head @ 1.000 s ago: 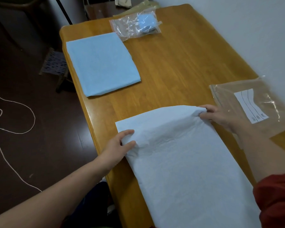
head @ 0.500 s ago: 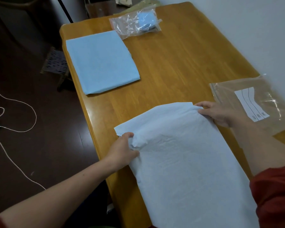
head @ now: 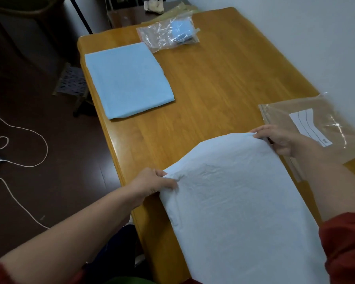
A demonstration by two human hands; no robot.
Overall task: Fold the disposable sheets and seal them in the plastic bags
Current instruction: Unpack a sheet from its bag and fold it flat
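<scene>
On the near end of the wooden bench (head: pixel 223 83), seen from the head camera, the white disposable sheet (head: pixel 234 206) lay spread toward the person and ran out of the bottom of the view. The left hand (head: pixel 154 182) held the sheet's left edge in a closed grip, thumb on top and fingers curled into the paper, which bunched in small creases just beside it. The right hand (head: pixel 279 140) had a like grip on the far right corner, fingers curled round it. A second before, the far edge had lain flat with its left corner jutting out beyond the left hand. By this moment that corner had been gathered in, and the far edge rose in a soft arc between the two hands, apparently lifted off the wood. That pointed to the first fold just starting, most likely with the far edge to be drawn back over the near part, and no crease had been set yet. The empty plastic bag (head: pixel 320 119) with its white label waited flat just beyond the right hand, partly under the wrist. Well apart at the far left lay a folded blue sheet (head: pixel 127 78), not yet bagged, and beyond it a clear bag (head: pixel 166 35) already held a small blue bundle. One packet looked finished, then, with this sheet and the blue one left to do
</scene>
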